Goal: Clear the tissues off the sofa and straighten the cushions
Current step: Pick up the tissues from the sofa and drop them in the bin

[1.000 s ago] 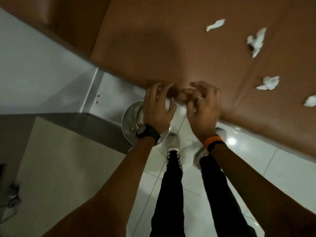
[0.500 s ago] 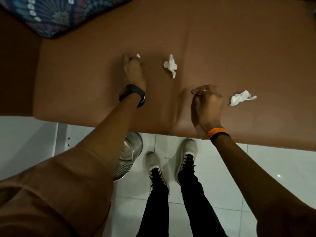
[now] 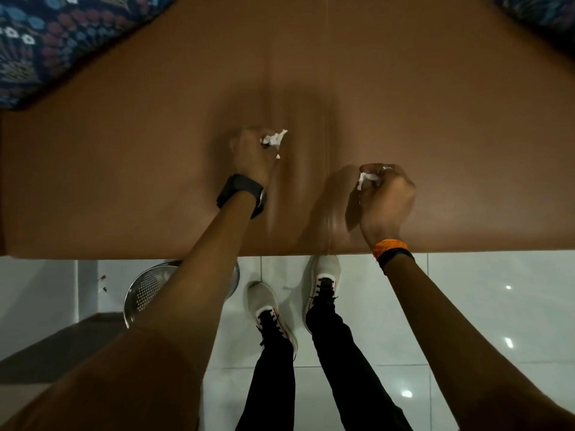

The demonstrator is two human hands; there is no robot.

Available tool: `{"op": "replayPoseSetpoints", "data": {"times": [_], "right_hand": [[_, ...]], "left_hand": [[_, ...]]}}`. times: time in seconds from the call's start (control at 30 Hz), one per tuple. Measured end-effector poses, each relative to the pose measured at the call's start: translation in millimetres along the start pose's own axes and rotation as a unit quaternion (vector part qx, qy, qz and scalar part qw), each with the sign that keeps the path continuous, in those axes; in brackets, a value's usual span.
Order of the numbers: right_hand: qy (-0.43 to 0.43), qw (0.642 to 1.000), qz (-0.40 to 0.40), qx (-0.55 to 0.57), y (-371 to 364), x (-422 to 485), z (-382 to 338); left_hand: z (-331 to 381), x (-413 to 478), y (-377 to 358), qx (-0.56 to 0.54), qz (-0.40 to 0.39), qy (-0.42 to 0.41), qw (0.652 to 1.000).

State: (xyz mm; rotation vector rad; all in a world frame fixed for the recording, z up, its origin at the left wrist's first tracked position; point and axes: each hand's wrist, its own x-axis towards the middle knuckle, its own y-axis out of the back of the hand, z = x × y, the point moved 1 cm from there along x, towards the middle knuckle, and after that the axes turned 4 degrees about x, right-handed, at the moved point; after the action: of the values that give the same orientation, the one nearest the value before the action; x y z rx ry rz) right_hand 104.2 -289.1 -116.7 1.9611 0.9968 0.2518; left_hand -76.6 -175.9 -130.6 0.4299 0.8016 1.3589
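While both of my hands are down on the sofa seat [image 3: 124,181], each one has a tissue in it. The tissue in my left hand [image 3: 251,154] is a white, crumpled wad [image 3: 275,139] that sticks out from between the curled fingers; its long axis runs roughly left to right, with a thin pointed tail aimed right and slightly toward the far side of the seat. A tiny white scrap [image 3: 278,156] lies on the brown seat just nearer than that wad, apart from it. The second tissue [image 3: 364,179] is smaller in view, a white crushed piece poking from the left side of my right hand [image 3: 387,194]; it hangs more near-to-far than sideways, its narrow end pointing toward the near edge of the seat. I cannot tell how much of either tissue is hidden inside the fists.

My left fingers are curled shut around the first wad, and my right fingers are clenched on the second, a ring showing on one of them. The left hand is blurred, so its finger detail is unclear. A black watch [image 3: 242,194] sits on the left wrist; an orange band [image 3: 390,245] with a dark strap beside it sits on the right.

Farther out, a blue patterned cushion [image 3: 62,42] lies at the far left of the seat and another patterned cushion corner [image 3: 541,20] shows at the far right. On the white tiled floor [image 3: 482,306] near the sofa edge stands a perforated metal bin [image 3: 149,290], left of my shoes [image 3: 267,306].
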Motion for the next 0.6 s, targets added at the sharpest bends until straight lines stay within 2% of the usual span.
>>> {"op": "replayPoseSetpoints", "data": {"times": [0.1,0.2,0.23,0.33,0.43,0.5,0.6], "right_hand": [[-0.027,0.995,-0.095,-0.01,-14,-23,-4],[0.07,0.991,-0.089,0.071,-37,-55,-42],[0.086,0.986,-0.113,0.086,-46,-71,-57],[0.135,0.963,-0.212,0.094,-84,-128,-81],[0.188,0.929,-0.308,0.08,-121,-191,-85],[0.224,0.899,-0.372,0.051,-151,-229,-83],[0.271,0.871,-0.41,0.001,-194,-269,-76]], "left_hand": [[-6,-21,5,-0.046,-0.003,0.048,0.998],[-23,-57,16,-0.072,0.007,0.064,0.995],[-33,-74,24,-0.073,0.019,0.079,0.994],[-83,-134,53,-0.094,0.068,0.154,0.981],[-150,-184,80,-0.068,0.116,0.224,0.965],[-198,-207,94,-0.076,0.112,0.281,0.95],[-261,-222,99,-0.072,0.09,0.308,0.944]]}}
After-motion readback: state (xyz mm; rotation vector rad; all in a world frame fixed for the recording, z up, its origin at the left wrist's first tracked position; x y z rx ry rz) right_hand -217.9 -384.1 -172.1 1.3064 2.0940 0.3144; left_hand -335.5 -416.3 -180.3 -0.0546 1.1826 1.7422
